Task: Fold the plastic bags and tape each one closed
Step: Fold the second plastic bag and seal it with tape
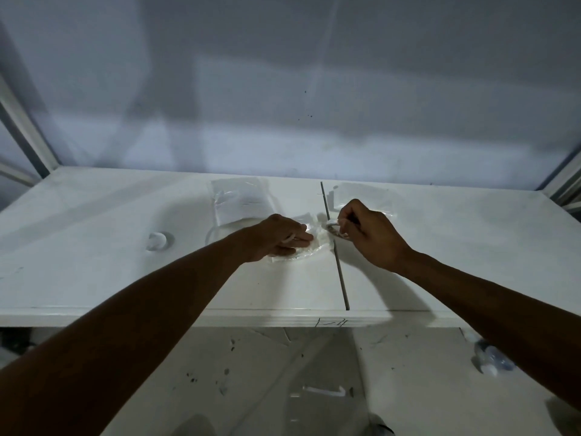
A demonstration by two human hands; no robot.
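A folded clear plastic bag (pixel 309 247) lies on the white table (pixel 94 247) near its middle. My left hand (pixel 279 236) presses down on it with fingers laid flat. Just to the right, my right hand (pixel 367 231) grips a small roll of tape (pixel 335 228) beside the bag's edge. A stack of flat plastic bags (pixel 240 201) lies behind my left hand. More clear bags (pixel 361 193) lie behind my right hand, partly hidden by it.
A second white tape roll (pixel 158 240) sits on the table to the left. A dark seam (pixel 338 262) runs front to back across the table between my hands. A wall rises behind the table. A crumpled bottle (pixel 492 360) lies on the floor at right.
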